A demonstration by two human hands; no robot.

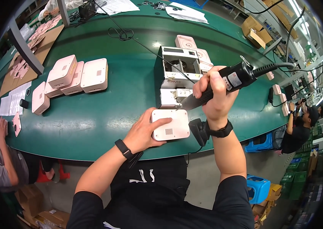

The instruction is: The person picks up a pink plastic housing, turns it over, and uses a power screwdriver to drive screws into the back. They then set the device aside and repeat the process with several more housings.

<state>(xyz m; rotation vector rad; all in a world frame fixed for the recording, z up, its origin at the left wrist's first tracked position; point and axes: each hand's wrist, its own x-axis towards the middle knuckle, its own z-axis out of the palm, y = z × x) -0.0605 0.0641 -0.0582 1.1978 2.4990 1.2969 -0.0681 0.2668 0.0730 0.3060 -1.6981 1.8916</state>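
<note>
My left hand (142, 131) grips a pale pink box-shaped housing (178, 126) with rounded corners, a small vent grille and corner holes, lying flat near the table's front edge. My thumb rests across its top. In my right hand (219, 95) is a black corded electric screwdriver (240, 76), held tilted with its tip down and to the left. The tip is close to the front of a metal screw feeder (173, 82) and the housing's far edge; whether it touches either I cannot tell. Black straps circle both wrists, and a small black device sits by the right one.
Several pink housings (95, 75) are stacked at left, and more (186, 42) stand behind the feeder. A loose cable (125, 35) crosses the green table (127, 103). Co-workers sit at left (4, 160) and right (301, 126). A blue stool (258, 189) stands at lower right.
</note>
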